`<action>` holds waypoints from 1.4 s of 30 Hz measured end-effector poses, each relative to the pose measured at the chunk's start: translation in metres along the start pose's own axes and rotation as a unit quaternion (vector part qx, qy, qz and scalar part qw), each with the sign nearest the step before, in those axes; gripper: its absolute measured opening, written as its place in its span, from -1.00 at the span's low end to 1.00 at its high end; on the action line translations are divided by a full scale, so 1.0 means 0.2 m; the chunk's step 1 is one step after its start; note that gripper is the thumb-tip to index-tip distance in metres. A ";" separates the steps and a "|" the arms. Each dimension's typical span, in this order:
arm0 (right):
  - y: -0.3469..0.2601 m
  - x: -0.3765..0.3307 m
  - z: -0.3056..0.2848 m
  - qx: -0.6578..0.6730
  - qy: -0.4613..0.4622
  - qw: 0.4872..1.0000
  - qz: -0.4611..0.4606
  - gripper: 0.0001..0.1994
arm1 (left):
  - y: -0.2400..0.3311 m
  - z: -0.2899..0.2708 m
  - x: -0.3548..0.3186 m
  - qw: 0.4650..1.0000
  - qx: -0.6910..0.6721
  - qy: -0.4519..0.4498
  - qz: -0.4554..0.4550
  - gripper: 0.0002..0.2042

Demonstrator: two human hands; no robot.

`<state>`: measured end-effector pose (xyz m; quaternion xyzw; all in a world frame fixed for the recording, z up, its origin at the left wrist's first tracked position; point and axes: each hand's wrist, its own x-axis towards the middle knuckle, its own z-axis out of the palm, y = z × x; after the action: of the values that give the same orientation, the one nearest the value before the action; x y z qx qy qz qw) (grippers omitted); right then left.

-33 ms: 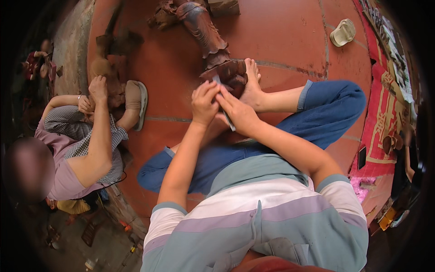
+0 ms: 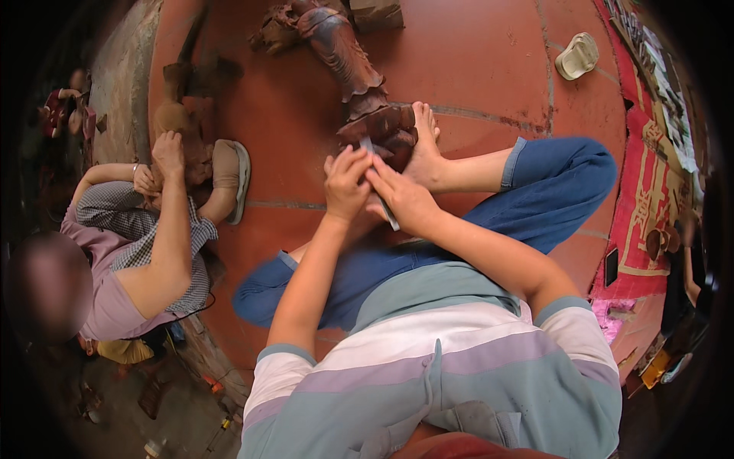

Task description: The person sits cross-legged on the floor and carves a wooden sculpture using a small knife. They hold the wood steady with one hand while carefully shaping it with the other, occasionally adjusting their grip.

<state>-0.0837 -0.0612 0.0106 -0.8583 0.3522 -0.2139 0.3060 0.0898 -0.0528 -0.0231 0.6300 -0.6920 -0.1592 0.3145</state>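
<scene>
So, a dark reddish-brown carved wooden figure (image 2: 340, 57) is laid out on the red-tiled floor (image 2: 474, 61), roughly midway between the floor's left and right edges, with its chunky base (image 2: 375, 126) pointed toward the hands, right by a bare foot (image 2: 427, 157). A flat, narrow grey strip (image 2: 392, 219) is held up to that base; contact can't really be told from here. It's gripped under the right hand (image 2: 405, 200), fingers kept pretty straight. The left hand (image 2: 348, 183) is half curled, fingertips brought in at the strip's far end, but whether anything's pinched there can't be told. Near the floor's right edge a beige sandal (image 2: 577, 56) can be seen, plus a black phone (image 2: 611, 267) by a red-and-gold mat (image 2: 642, 206). Over by the left edge, a co-worker in a lilac top (image 2: 115, 302) is seated.
</scene>
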 end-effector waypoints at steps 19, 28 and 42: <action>-0.06 0.13 -0.02 -0.035 0.011 0.999 0.028 -0.30 | 0.12 -0.02 0.08 0.991 -0.075 0.068 -0.090 -0.75; -0.07 0.10 -0.03 -0.028 -0.001 0.999 0.036 -0.30 | 0.09 -0.06 0.14 0.995 -0.036 0.089 -0.016 -0.75; -0.13 0.08 0.05 -0.074 -0.054 0.995 0.030 -0.29 | -0.02 0.07 -0.04 0.990 -0.050 0.127 -0.030 -0.80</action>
<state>-0.0548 -0.0550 0.0236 -0.8781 0.3754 -0.1311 0.2660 0.0836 -0.0489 -0.0379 0.6493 -0.6180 -0.1217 0.4262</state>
